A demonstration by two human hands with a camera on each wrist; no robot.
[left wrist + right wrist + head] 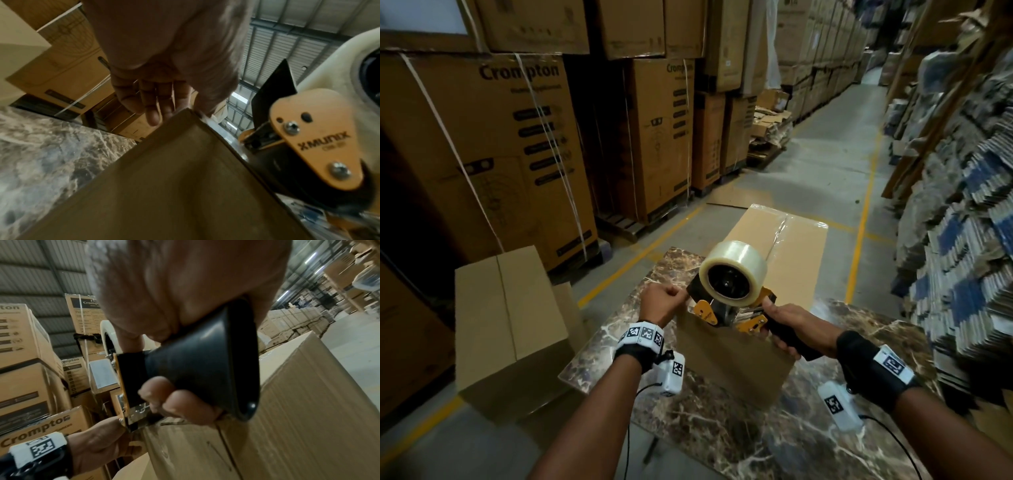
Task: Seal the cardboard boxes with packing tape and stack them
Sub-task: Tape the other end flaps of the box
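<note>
Between both hands (722, 317), tape dispenser (732, 284) meets box (774, 246) edge

Left wrist view. The left hand (164, 65) fills the upper centre of the frame, fingers (152, 105) curled downward, their tips at the top corner of a cardboard box (174, 186); whether they pinch anything cannot be told. The box's brown face spreads across the lower centre, its edge running diagonally toward the lower right. At right, a tape dispenser (320, 146) lies against that edge: an orange side plate marked "XMUNIX" with two screws, a dark blade guard above it, and a clear tape roll (333, 65) at the upper right. A marbled table top (51, 154) occupies the lower left. Printed cartons (68, 69) stand at upper left; a corrugated roof (287, 32) shows at upper right.
</note>
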